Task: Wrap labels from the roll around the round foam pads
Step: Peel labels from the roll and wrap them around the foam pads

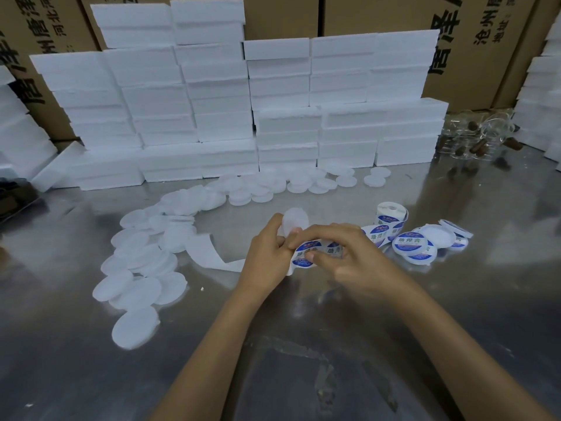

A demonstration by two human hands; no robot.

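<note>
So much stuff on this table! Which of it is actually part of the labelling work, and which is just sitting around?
In use:
left hand holding a foam pad
right hand on the label strip
label roll
loose pads
labelled pads

Lying about:
foam boxes
cardboard cartons
glass jars

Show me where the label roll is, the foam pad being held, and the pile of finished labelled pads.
label roll (391, 214): head view, on its upright outer side.
held foam pad (295, 220): head view, on its white flat face.
labelled pads (409, 243): head view, on the front pad's blue-and-white label.
</note>
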